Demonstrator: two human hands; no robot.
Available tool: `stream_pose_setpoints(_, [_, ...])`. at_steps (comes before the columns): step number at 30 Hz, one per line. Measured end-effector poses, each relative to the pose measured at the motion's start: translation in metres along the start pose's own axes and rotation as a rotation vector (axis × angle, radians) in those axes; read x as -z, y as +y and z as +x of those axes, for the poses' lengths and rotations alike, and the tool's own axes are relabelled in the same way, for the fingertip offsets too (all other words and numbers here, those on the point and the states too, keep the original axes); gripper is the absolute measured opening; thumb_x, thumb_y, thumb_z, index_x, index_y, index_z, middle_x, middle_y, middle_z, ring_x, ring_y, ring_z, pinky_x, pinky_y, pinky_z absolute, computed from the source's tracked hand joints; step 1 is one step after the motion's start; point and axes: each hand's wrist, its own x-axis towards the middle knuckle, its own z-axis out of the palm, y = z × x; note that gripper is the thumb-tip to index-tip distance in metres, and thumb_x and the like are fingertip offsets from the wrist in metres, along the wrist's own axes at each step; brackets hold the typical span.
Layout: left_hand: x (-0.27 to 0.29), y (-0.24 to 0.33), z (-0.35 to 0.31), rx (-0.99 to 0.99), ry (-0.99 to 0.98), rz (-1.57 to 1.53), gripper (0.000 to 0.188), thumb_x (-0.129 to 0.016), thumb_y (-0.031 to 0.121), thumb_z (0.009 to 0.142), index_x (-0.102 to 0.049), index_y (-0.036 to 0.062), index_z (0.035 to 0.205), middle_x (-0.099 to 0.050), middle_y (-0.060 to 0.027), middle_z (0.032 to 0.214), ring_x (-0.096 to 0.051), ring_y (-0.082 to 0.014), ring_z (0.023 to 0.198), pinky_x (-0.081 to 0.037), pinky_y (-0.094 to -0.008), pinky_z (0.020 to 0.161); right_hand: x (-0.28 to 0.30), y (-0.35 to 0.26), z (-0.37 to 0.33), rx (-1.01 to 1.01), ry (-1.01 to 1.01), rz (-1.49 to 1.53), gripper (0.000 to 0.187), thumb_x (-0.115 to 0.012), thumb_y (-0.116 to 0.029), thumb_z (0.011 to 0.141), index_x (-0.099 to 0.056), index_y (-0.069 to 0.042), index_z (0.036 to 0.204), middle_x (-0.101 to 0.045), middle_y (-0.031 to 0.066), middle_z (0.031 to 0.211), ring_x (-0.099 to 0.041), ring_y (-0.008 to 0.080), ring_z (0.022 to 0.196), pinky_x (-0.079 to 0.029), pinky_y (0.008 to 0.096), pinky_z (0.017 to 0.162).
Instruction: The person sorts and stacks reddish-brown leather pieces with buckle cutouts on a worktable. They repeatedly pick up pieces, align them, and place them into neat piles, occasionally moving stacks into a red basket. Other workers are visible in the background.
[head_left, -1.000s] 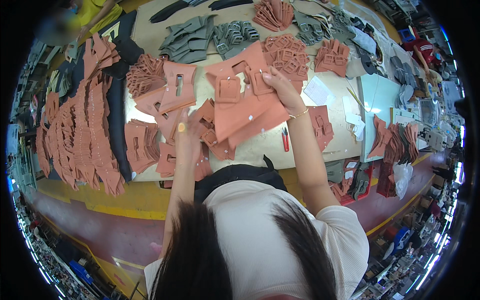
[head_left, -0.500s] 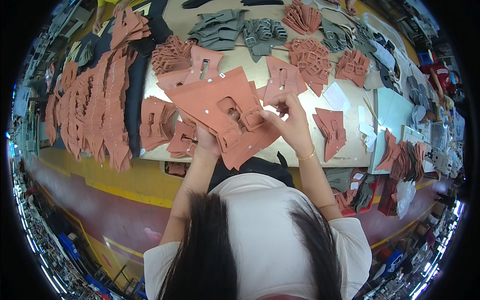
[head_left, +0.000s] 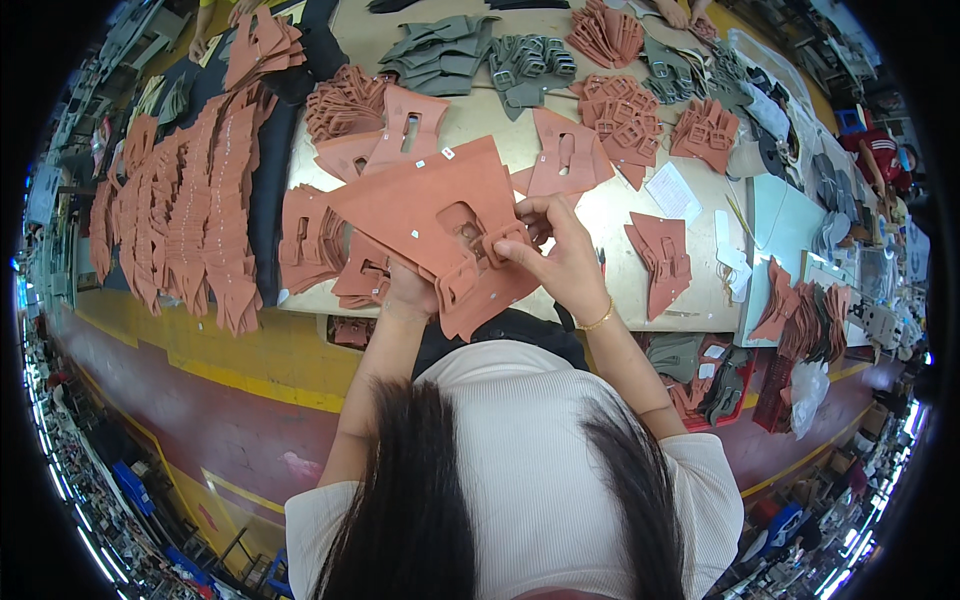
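Near right, below desk level: red crate (head_left: 728, 414), loaded with grey-green and coral pieces. Near centre, raised above the desk (head_left: 706, 290): layered coral pieces (head_left: 400, 205), tilted, with cut-out slot (head_left: 462, 222), small white tags (head_left: 448, 153) and two square coral buckles (head_left: 458, 284). Left hand (head_left: 412, 290): set under the near left part of the layers, supporting from below; fingers hidden, degree of closing impossible to tell. Right hand (head_left: 567, 258): closed in a thumb-and-finger pinch on the right buckle (head_left: 493, 242), with bracelet (head_left: 598, 319) at the wrist.

Left of the hands, on the desk: stack of slotted coral pieces (head_left: 305, 240). Farther left: long overlapping coral rows (head_left: 185, 215), spread over dark cloth (head_left: 268, 195). Right, on the desk: buckled coral pieces (head_left: 660, 262); just beyond, white sheet (head_left: 675, 193).

Beyond the hands: slotted coral piece (head_left: 563, 160), flat. Farther right: heap of buckled coral pieces (head_left: 622, 115) and smaller buckled bunch (head_left: 705, 130). Far centre: stacked grey-green pieces (head_left: 437, 58), beside grey-green buckled pieces (head_left: 530, 68); farther, fanned coral bundle (head_left: 604, 35). Far left: co-worker's hand (head_left: 198, 48).
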Motion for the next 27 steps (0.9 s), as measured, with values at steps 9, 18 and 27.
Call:
stream_pose_setpoints(9, [0.041,-0.01,-0.017,-0.009,0.12,-0.203,0.066,-0.036,0.06,0.093,-0.044,0.0062,0.13,-0.054,-0.0146,0.124,-0.058,-0.0295,0.107,-0.051,-0.0433,0.089,-0.001,0.008,-0.013,-0.107,-0.161,-0.066,0.032,-0.074,-0.014,0.079,-0.048,-0.005,0.095,-0.054,0.005,0.089,-0.054,0.0112,0.071,-0.045,0.025,0.064])
stream_pose_setpoints(18, [0.04,0.003,-0.017,0.089,0.115,-0.196,0.079,-0.037,0.068,0.086,-0.037,0.01,0.139,-0.043,-0.0146,0.139,-0.046,-0.0414,0.119,-0.036,-0.0711,0.088,0.078,0.005,-0.004,-0.125,0.068,0.253,0.028,-0.068,-0.006,0.081,-0.048,-0.005,0.1,-0.05,-0.002,0.081,-0.049,0.0025,0.076,-0.04,0.0181,0.064])
stream_pose_setpoints(27, [0.022,0.029,-0.004,-0.002,0.092,-0.112,0.083,-0.036,0.069,0.086,-0.031,0.0094,0.143,-0.032,-0.0163,0.146,-0.037,-0.0453,0.125,-0.031,-0.0731,0.09,0.137,-0.019,-0.01,-0.173,0.082,-0.027,0.031,-0.062,-0.004,0.086,-0.052,0.002,0.115,-0.064,0.0088,0.104,-0.06,0.0113,0.096,-0.047,0.025,0.086])
